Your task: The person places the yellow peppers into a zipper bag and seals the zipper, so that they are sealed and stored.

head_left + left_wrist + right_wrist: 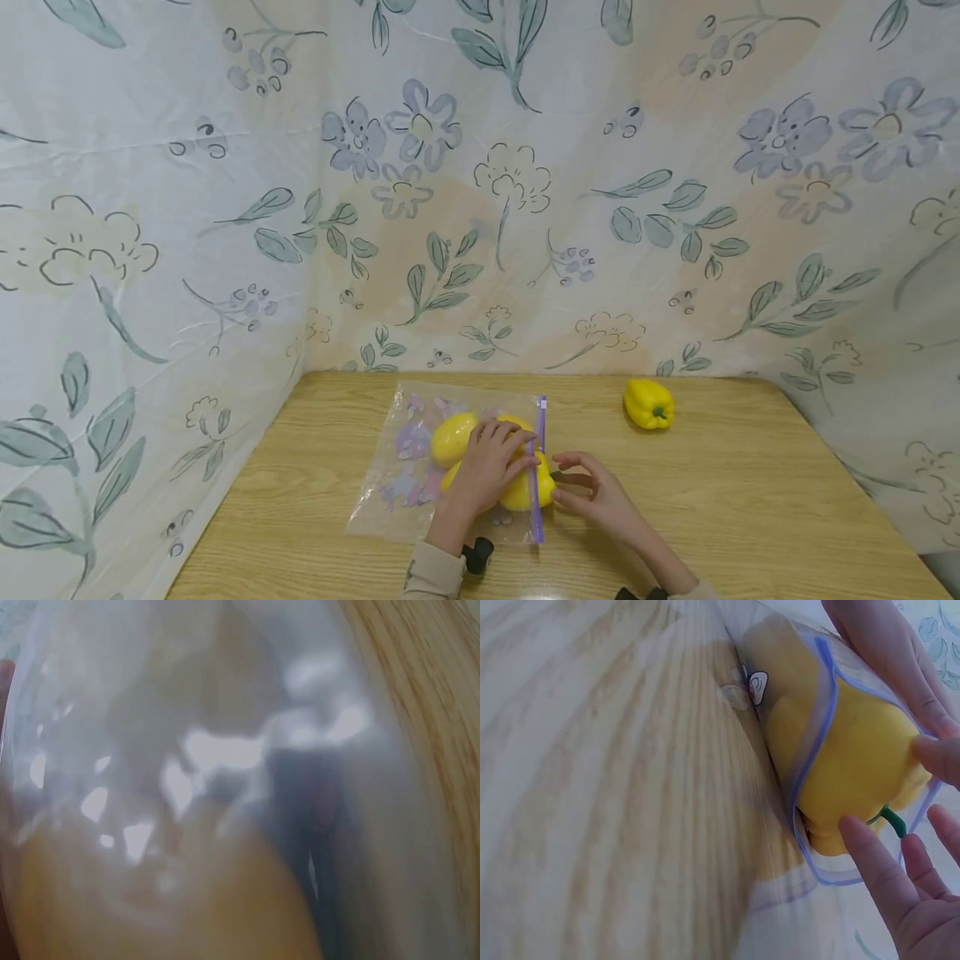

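Resting left hand [487, 462] on bag [375, 512], fingers relaxed. Touching pepper [547, 483] in bag mouth with right hand [603, 500], fingers extended. Beyond, on table [750, 500]: loose pepper [645, 403].

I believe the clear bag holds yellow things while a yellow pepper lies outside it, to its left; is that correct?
Only the side is wrong: in the head view, the outside yellow pepper lies to the right of the clear bag.

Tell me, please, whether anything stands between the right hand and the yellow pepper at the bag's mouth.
Nothing visible does: the bag is open towards the right hand, its purple rim around the pepper, whose green stem points outward.
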`<state>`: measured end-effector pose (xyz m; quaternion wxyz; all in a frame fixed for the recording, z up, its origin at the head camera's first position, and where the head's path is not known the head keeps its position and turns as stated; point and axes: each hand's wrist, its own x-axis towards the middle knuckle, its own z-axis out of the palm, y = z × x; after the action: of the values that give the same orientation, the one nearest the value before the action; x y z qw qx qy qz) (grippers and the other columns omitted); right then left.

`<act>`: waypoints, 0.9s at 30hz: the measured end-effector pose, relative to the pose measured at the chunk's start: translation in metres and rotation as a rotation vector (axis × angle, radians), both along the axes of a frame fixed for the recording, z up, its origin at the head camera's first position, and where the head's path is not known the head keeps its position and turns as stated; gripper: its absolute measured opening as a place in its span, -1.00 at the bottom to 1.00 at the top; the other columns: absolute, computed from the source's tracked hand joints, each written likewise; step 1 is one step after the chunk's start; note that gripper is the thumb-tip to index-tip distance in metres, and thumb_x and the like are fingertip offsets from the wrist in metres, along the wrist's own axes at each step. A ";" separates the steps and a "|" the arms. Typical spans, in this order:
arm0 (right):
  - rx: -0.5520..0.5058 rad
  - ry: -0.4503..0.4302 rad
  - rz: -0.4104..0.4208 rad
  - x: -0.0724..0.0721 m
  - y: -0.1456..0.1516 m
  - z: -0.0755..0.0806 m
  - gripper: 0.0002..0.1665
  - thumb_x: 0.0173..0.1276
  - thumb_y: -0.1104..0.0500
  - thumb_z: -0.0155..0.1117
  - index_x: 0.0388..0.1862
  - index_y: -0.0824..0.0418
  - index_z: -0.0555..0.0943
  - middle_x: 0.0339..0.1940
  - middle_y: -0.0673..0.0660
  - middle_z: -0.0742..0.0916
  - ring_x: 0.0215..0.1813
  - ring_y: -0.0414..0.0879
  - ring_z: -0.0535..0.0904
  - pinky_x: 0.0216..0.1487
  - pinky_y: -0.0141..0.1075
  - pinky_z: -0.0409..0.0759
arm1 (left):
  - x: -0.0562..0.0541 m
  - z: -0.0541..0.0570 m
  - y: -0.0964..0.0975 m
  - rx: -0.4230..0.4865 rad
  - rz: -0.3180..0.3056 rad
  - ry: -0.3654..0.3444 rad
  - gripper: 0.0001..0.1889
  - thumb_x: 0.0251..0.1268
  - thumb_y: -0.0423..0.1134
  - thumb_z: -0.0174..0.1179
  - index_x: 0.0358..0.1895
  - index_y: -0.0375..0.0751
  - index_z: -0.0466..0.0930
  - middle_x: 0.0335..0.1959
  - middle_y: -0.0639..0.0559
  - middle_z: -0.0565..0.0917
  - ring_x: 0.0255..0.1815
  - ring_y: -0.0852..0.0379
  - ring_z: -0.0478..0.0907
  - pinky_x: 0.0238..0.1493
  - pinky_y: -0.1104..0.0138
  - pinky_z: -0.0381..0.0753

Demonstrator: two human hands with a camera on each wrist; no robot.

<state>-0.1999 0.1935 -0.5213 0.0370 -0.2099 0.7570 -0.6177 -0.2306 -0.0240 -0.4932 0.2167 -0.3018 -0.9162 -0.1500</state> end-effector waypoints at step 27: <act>-0.076 0.094 0.080 -0.001 -0.007 -0.010 -0.56 0.31 0.28 0.19 0.11 0.42 0.38 0.14 0.41 0.46 0.11 0.36 0.45 -0.01 -0.28 0.59 | -0.001 0.001 0.002 -0.010 0.013 0.000 -0.55 0.32 0.23 -0.17 0.12 0.17 0.47 0.02 0.14 0.52 0.12 0.08 0.37 0.29 0.08 0.21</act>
<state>-0.2013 0.1861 -0.5311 0.0178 -0.2700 0.7250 -0.6333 -0.2317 -0.0223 -0.4920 0.2160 -0.2969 -0.9189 -0.1442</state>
